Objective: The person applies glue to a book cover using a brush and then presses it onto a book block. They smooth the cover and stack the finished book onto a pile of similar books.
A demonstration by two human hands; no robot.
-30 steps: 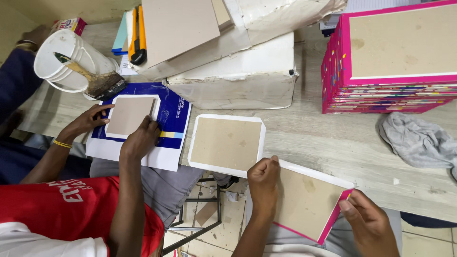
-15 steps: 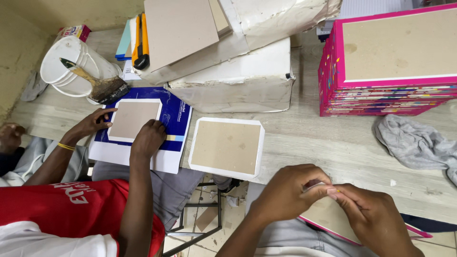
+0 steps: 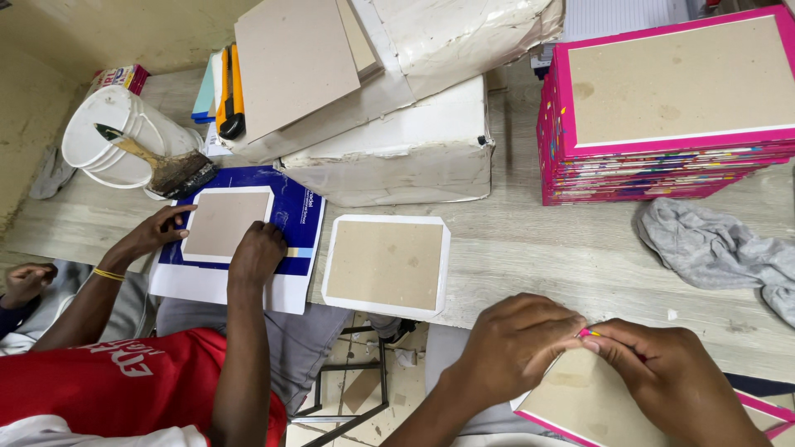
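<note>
Hands pinch a pink-edged board at the near edge of the worktop

Fingers of both hands meet on the top edge of a pink-edged board, which lies at the near edge of the worktop and partly over the person's lap. The left hand and right hand are together, fingertips clamped on the pink edge. The board's lower part runs out of the bottom of the view, and the hands cover much of its upper edge, so how the edge is folded cannot be made out.

A co-worker in a red shirt presses 2 hands on a small board lying on a blue sheet; a third hand at the far left is cut off by the frame. Between the 2 people lies a white-bordered board. A stack of pink covers stands at the far right, a grey cloth just beside it. A white bucket with a brush sits at the left.

Compared with 0.5 s earlier, the hands have stayed pinched together on the board; 1 s ago they were apart, holding it at 2 ends.
</note>
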